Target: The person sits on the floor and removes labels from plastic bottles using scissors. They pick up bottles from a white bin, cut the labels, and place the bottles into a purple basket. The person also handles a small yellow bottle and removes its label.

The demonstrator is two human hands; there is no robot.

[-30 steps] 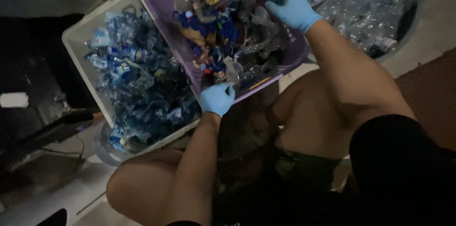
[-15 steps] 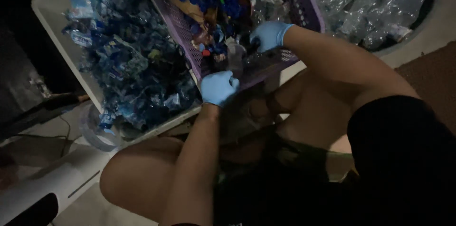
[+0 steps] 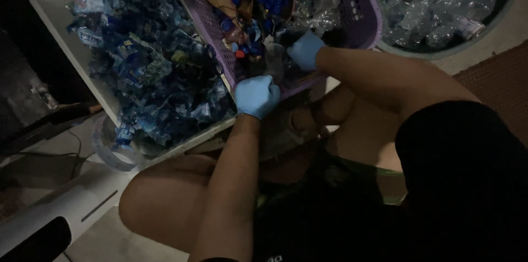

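Where baskets sit: pale floor (dim room), brown mat.

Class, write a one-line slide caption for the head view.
Gloved left hand and right hand work in a purple basket.

A pale floor was seen; a white crate at ten o'clock, a round tub at one, a brown mat at three.

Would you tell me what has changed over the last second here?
The right hand came down from the purple basket's far side to its near end, close to the left hand. The left hand stayed at the near rim; the white bin of blue scraps stayed put.
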